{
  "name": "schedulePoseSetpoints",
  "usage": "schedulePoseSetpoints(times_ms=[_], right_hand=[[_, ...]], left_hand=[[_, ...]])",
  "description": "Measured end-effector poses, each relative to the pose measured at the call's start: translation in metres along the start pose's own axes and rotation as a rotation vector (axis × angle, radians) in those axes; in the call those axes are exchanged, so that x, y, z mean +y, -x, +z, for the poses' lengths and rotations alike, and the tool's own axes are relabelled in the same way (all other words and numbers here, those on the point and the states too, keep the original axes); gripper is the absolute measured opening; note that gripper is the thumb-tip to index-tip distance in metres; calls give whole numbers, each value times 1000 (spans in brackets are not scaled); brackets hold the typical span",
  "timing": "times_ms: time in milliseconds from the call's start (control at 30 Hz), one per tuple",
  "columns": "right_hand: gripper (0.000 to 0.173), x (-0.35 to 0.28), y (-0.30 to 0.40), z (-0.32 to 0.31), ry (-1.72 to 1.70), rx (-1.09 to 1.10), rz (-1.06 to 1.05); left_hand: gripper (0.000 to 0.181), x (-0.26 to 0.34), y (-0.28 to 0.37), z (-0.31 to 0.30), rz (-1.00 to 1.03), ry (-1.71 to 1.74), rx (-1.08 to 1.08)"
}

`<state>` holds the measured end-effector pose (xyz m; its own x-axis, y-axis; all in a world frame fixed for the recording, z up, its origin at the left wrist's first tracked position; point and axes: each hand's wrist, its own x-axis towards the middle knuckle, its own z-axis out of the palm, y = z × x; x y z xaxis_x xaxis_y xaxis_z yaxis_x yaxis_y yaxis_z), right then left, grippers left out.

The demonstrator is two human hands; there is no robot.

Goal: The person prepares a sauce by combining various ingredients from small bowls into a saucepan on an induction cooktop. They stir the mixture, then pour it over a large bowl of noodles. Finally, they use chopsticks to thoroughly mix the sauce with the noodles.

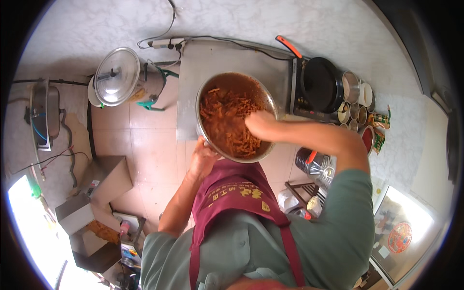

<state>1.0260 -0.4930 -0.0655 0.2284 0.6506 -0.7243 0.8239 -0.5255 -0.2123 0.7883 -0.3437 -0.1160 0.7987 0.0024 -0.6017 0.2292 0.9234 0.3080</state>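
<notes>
A large round metal bowl [237, 116] is tilted on the near part of the steel table, close to my apron. Reddish-brown strips of food [244, 141] coated in a red sauce lie in it. My left hand [204, 156] grips the bowl's rim at its near left side. My right hand [261, 125] is down inside the bowl at the right, over the strips; it is blurred, with its fingers curled, and whether it holds any food is hidden.
On the right are an induction cooker [299, 108] with a black frying pan [320, 85], several small bowls and a large plastic bottle [315, 166]. A tall metal pot with a glass lid [117, 76] stands at the left. A power strip [166, 44] lies behind the steel table [203, 54].
</notes>
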Motion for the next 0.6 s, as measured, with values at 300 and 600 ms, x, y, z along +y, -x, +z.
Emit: schedulePoseSetpoints(times_ms=[300, 600], right_hand=[[15, 53, -35, -5, 68, 159, 93], [13, 87, 17, -35, -78, 3, 259]], left_hand=[[59, 7, -12, 16, 21, -64, 9], [62, -4, -10, 9, 59, 34, 33]])
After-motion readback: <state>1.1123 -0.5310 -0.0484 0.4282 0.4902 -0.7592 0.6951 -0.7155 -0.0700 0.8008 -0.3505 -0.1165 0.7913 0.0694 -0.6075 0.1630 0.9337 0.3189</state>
